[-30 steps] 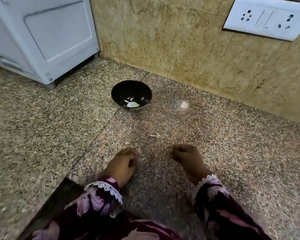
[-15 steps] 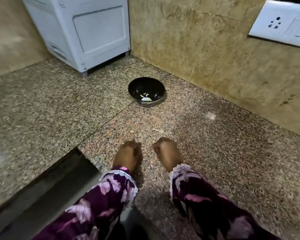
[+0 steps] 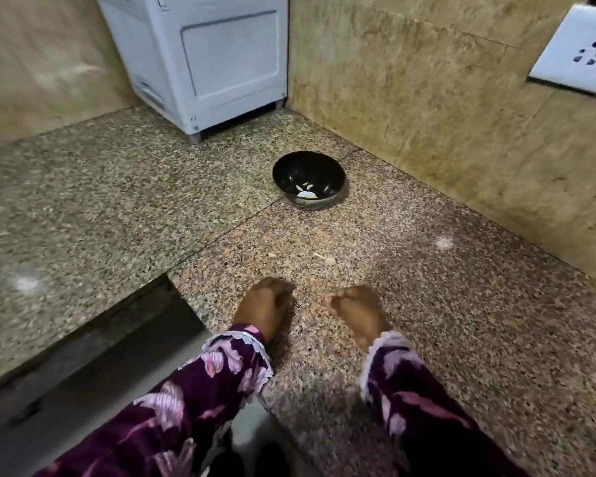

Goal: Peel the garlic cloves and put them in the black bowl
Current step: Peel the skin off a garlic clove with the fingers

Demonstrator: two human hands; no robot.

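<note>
Both hands curled, left hand [image 3: 264,304] & right hand [image 3: 356,309] on tabletop [image 3: 461,321]; contents can't tell. Pinch skin, peel, drop clove in black bowl [image 3: 308,179] at 12 o'clock.

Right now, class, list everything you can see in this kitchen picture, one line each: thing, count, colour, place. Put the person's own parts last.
black bowl: one, black, on the counter near the wall corner
peeled garlic: a few pale pieces, count unclear, at the bottom of the bowl
garlic skin scrap: one or two small bits, pale, on the counter between the bowl and the hands
appliance: one, white, standing at the back of the counter
socket plate: one, white, on the wall at the right
counter: one, speckled granite, L-shaped
wall tiles: beige, behind the counter
sleeves: two, purple with pink flowers
left hand: fingers curled, on the counter
right hand: fingers curled, on the counter; contents hidden
</note>
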